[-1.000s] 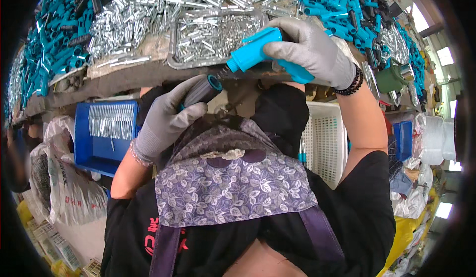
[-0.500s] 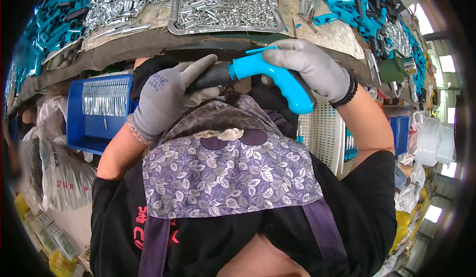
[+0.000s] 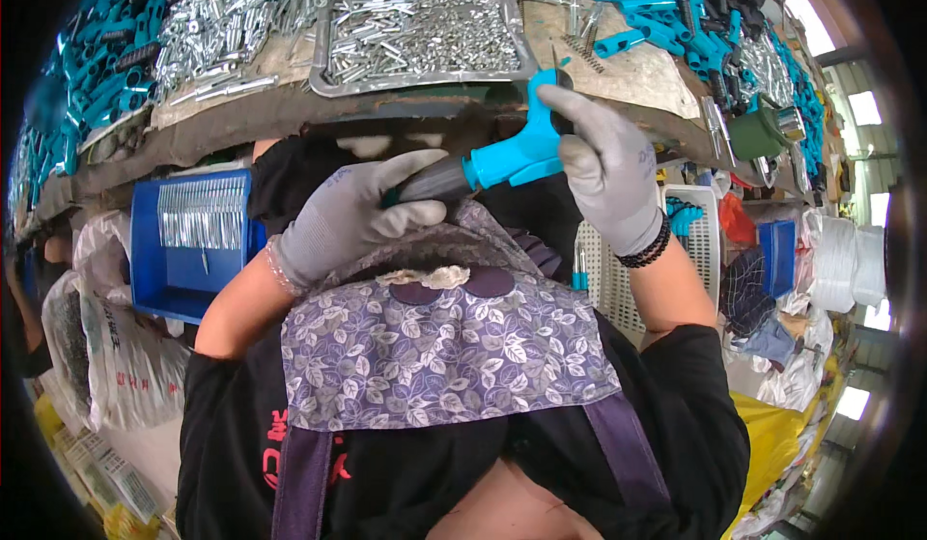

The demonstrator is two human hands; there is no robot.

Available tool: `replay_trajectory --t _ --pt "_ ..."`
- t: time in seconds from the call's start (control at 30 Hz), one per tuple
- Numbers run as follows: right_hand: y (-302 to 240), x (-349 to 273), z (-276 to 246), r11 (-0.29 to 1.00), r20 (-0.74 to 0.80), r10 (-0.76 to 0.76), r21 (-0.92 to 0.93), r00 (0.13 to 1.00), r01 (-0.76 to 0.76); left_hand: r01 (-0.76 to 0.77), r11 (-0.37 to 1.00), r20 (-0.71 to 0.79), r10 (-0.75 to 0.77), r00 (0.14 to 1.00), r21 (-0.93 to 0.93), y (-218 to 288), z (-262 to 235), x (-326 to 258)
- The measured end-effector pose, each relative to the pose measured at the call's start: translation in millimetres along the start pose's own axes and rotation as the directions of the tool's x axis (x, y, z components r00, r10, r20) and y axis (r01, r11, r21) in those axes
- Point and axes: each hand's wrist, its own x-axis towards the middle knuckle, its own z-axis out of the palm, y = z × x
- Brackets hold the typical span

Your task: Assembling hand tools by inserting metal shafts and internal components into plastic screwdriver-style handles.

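"Report on the left hand."

"The left hand [image 3: 357, 212], in a grey glove, grips a dark grey handle [image 3: 433, 184] between its fingers on the upper side and its thumb on the lower."

"And the right hand?"

"The right hand [image 3: 618, 173], also gloved, is half curled at a teal piece [image 3: 526, 152]. A fingertip lies at its upturned arm and the thumb beside its body. Some fingers are hidden, so I cannot tell whether it grips firmly."

"Position of the two parts?"

"Both are held in front of the person, above the purple leaf-patterned apron [image 3: 444, 356]. The handle's right end meets the collar of the teal piece; how deeply one is seated in the other cannot be determined. In this view, the upturned arm reaches near the lower right corner of a metal tray [image 3: 425, 80]."

"Surroundings?"

"The tray stands on the bench and contains small silver parts [image 3: 425, 38]. More teal pieces [image 3: 666, 9] are heaped to the right. A blue bin [image 3: 183, 284], left of the left hand, contains a row of silver rods [image 3: 203, 212]. A white perforated basket [image 3: 618, 294] is below the right hand."
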Motion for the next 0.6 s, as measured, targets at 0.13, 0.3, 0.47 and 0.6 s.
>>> replay_trajectory --t 0.13,0.3,0.47,0.6 --pt "4 6 -19 0.836 -0.031 -0.364 0.429 0.931 0.341 -0.046 0.838 0.055 0.090 0.994 -0.543 -10 -7 -4" --pt "-6 16 -8 0.812 -0.098 -0.372 0.447 0.923 0.375 0.018 0.989 0.209 0.013 0.978 -0.145 -4 15 -2" --pt "-32 11 -7 0.608 -0.146 -0.646 0.497 0.750 0.620 -0.052 0.898 -0.022 0.047 0.999 -0.437 -43 11 6" --pt "8 38 0 0.755 -0.102 -0.449 0.488 0.888 0.437 0.127 0.869 0.054 -0.115 0.992 -0.478 -26 -20 -2"
